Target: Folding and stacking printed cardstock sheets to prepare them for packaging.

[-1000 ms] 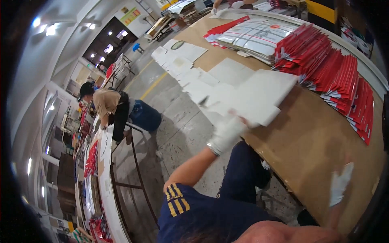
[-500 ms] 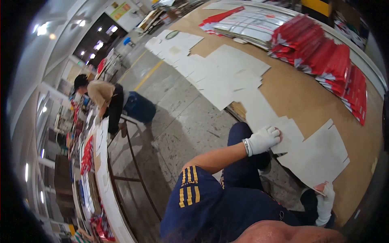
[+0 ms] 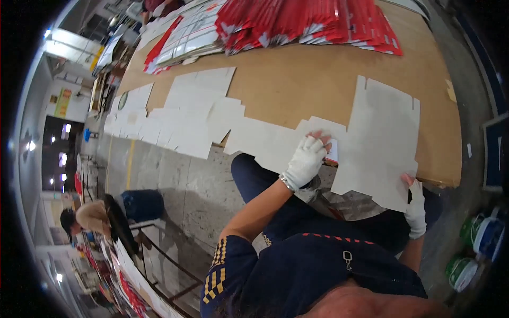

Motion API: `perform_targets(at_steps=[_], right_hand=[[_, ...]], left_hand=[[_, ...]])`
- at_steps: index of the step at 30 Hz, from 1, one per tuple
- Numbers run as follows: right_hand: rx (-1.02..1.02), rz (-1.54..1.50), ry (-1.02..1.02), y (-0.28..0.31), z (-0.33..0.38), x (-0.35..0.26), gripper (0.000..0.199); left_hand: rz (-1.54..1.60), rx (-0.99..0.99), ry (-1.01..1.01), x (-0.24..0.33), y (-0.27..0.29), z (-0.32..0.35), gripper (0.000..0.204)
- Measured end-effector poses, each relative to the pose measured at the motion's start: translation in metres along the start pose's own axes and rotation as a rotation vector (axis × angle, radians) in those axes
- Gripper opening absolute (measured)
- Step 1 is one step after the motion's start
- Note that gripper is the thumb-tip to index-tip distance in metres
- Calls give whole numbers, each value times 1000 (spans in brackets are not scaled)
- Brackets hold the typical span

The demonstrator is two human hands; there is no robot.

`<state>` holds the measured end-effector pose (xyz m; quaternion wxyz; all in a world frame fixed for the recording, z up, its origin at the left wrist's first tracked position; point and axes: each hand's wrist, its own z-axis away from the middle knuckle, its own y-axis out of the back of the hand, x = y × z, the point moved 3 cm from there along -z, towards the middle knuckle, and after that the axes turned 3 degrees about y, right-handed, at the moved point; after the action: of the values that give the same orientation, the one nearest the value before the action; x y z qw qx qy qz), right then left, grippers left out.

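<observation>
My right hand [image 3: 416, 209], in a white glove with bare fingertips, grips the near right corner of a large flat white die-cut cardboard sheet [image 3: 374, 132]. The sheet overhangs the table's near edge, above my lap. My left hand [image 3: 306, 160], gloved the same way, has its fingers curled at the near edge of another white cardboard piece [image 3: 321, 127]. Beside those fingertips shows a small white piece with a red-orange edge [image 3: 332, 151]. What the left fingers hold is partly hidden. More overlapping white cardboard blanks [image 3: 207, 108] run leftward along the table edge.
On the brown table [image 3: 297, 69], a pile of folded red packages [image 3: 302, 24] lies at the back, beside a stack of white printed sheets [image 3: 193, 34]. A blue barrel [image 3: 143, 205] and another person [image 3: 95, 216] are at left. Tubs [image 3: 461, 272] stand on the floor at right.
The view has turned, so the table now lies across the front. The sheet in my right hand now stands more upright in view. My left fingers have curled beside a small red-edged piece.
</observation>
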<state>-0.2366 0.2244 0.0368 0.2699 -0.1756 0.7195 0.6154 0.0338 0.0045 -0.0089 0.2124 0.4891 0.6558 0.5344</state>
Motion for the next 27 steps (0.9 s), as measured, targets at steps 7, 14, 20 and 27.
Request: perform_targets(at_steps=[7, 14, 20, 27], right_hand=[[327, -810, -354, -25, 23, 35, 70], [666, -85, -235, -38, 4, 59, 60], [941, -274, -419, -47, 30, 115, 66], [410, -1229, -428, -115, 10, -11, 50]], left_hand=[[429, -59, -187, 32, 3, -8, 32], [501, 155, 241, 67, -4, -38, 24], [144, 146, 201, 72, -43, -40, 43], [-2, -143, -196, 135, -63, -53, 78]])
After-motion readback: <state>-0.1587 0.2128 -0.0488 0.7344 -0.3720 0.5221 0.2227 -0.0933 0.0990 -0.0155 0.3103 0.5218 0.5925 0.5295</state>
